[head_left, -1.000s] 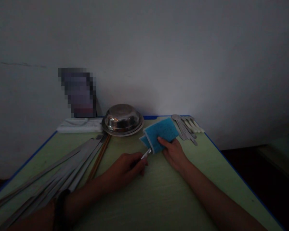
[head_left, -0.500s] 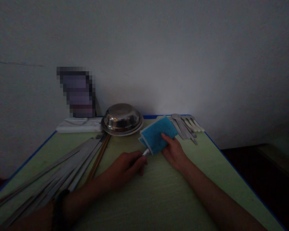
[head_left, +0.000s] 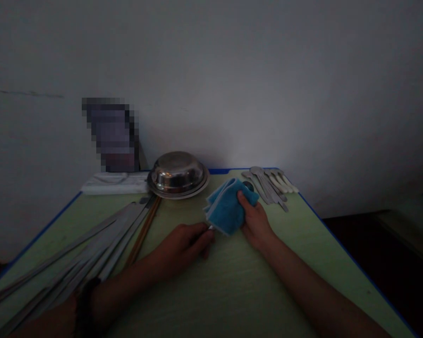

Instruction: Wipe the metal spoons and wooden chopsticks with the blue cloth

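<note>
Green table (head_left: 232, 291), blue edge: steel bowls (head_left: 178, 175), spoons (head_left: 270, 184), long metal strips (head_left: 74, 258), chopsticks (head_left: 143, 233), white tray (head_left: 114, 183).

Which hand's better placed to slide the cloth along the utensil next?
Right, probably. The right hand already grips the blue cloth wrapped over the utensil; the left hand holds its handle end.

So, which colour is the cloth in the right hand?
Blue cloth, pale edge; head view, the only one, shows it.
</note>
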`<state>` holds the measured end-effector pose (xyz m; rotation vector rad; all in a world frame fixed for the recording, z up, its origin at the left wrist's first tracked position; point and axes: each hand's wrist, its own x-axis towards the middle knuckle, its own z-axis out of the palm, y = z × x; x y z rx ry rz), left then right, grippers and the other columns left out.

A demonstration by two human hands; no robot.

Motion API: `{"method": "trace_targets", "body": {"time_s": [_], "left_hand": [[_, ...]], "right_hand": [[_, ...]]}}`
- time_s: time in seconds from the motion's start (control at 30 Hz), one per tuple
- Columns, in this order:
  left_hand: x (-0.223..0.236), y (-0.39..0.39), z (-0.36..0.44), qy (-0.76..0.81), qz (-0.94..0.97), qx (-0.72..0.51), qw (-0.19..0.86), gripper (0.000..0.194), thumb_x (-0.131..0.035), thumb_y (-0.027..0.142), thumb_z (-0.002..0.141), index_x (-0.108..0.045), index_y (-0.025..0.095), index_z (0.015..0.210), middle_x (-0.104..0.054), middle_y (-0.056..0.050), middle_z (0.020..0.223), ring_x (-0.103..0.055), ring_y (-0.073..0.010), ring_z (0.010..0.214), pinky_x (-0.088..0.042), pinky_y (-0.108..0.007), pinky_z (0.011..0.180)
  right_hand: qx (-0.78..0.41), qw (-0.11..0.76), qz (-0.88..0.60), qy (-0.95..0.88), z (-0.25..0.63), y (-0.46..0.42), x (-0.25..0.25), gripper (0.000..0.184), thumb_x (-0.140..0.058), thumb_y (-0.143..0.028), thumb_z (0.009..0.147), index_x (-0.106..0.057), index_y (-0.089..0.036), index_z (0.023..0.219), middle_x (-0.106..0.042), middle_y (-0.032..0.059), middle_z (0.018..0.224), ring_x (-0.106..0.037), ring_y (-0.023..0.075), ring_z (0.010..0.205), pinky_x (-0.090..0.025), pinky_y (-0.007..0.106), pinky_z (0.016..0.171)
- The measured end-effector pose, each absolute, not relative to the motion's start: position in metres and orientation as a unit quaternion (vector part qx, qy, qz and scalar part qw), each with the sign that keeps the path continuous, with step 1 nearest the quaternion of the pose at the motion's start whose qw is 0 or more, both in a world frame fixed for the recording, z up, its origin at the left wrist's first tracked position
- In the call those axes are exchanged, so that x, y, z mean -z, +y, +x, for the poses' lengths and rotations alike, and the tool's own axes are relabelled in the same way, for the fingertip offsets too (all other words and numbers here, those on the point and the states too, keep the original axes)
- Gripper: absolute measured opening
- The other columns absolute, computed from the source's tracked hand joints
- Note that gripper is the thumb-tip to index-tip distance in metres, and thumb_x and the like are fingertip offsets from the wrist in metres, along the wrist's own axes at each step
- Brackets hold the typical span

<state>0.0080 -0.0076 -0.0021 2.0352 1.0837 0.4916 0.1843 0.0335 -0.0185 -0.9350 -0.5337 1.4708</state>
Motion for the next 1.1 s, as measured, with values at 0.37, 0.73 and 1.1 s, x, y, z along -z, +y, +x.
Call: {"method": "trace_targets", "body": {"time_s": [0.37,0.73,1.1], "left_hand": [[0.003,-0.008,0.007,0.416,0.806,-0.188,0.377,0.032,-0.036,0.032,0.091,-0.053,0.017,0.069,-0.052,0.003,0.061,-0.05,-0.0105,0.055,-0.037,-0.021,0.054],[0.003,-0.008,0.006,0.503,0.793,-0.207,0.275,0.039,-0.026,0.035,0.092,-0.043,0.019,0.061,-0.045,0.005,0.054,-0.048,-0.011,0.049,-0.034,-0.022,0.05],[0.005,-0.012,0.007,0.507,0.832,-0.156,0.16,0.031,-0.033,0.032,0.09,-0.054,0.019,0.072,-0.055,-0.001,0.068,-0.053,-0.0161,0.064,-0.035,-0.027,0.059]], "right_hand": [[-0.639,0.6,-0.394,-0.277,0.186,0.032,0.022,0.031,-0.07,-0.036,0.066,-0.064,-0.02,0.091,-0.072,0.0014,0.084,-0.066,0.0179,0.087,-0.05,0.034,0.085],[-0.515,0.722,-0.443,-0.131,0.208,0.052,0.015,0.029,-0.055,-0.044,0.077,-0.062,-0.021,0.094,-0.07,-0.0002,0.095,-0.064,0.0152,0.088,-0.052,0.033,0.079],[-0.514,0.748,-0.369,-0.2,0.222,0.052,0.0,0.034,-0.053,-0.048,0.076,-0.062,-0.023,0.098,-0.066,0.0012,0.105,-0.06,0.0172,0.1,-0.048,0.035,0.086]]}}
